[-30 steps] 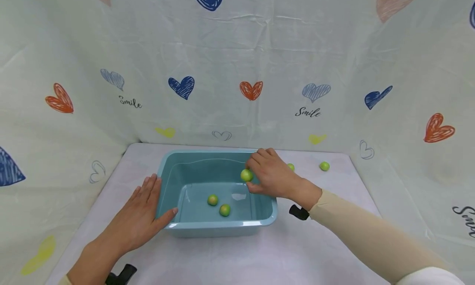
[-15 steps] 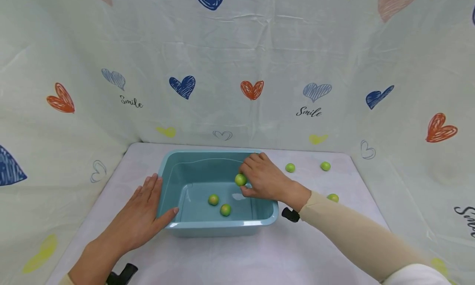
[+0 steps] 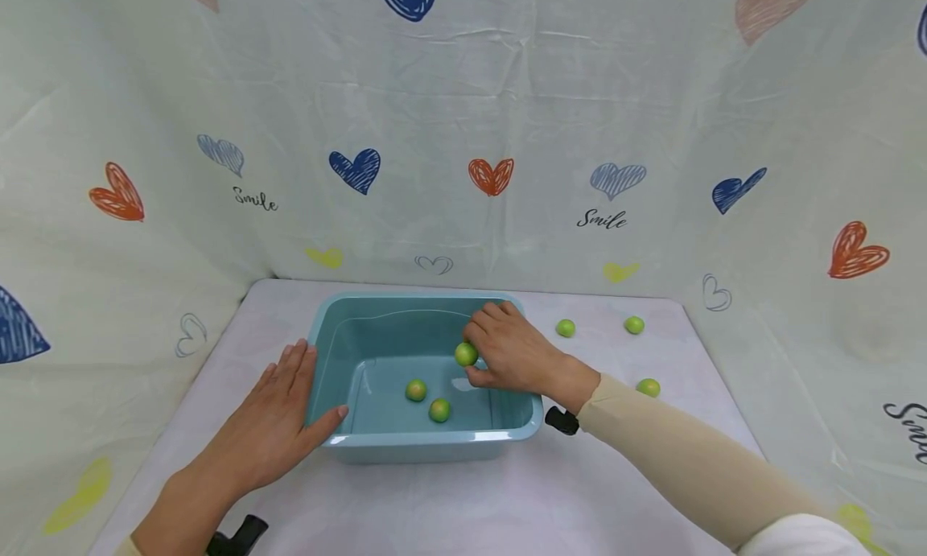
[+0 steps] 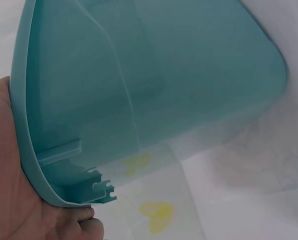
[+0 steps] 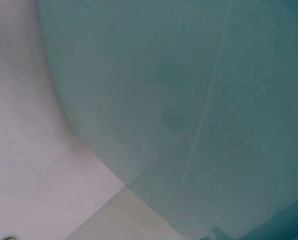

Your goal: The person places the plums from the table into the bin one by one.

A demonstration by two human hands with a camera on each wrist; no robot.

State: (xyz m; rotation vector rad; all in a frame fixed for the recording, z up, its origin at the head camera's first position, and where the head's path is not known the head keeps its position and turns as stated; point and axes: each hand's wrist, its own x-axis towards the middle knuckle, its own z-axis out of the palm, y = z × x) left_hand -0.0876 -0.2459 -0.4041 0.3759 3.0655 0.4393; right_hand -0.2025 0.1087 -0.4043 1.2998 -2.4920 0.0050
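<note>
A pale blue plastic basin (image 3: 434,439) stands on the white-covered table. My left hand (image 3: 271,415) lies along its left rim with straight fingers, the thumb over the near corner. In the left wrist view that hand (image 4: 4,175) touches the rim from outside. Over the right part of the basin, my right hand (image 3: 517,351) pinches a small round green fruit (image 3: 466,354) between thumb and fingers. Two similar fruits lie on the basin floor, a far fruit (image 3: 416,390) and a near fruit (image 3: 438,409). The right wrist view shows just the basin's outer wall (image 5: 139,100), hiding hand and held fruit.
Right of the basin, three more green fruits rest on the table: one fruit (image 3: 566,327) nearest the basin, another fruit (image 3: 634,325) farther right, and a third fruit (image 3: 648,387) beside the right sleeve (image 3: 681,439). Behind the table hangs a heart-printed sheet (image 3: 434,218).
My right hand has shifted left and slightly down into the basin, still pinching the fruit. Table fruits formerly covered by hand and arm now show. The left hand has stayed put.
</note>
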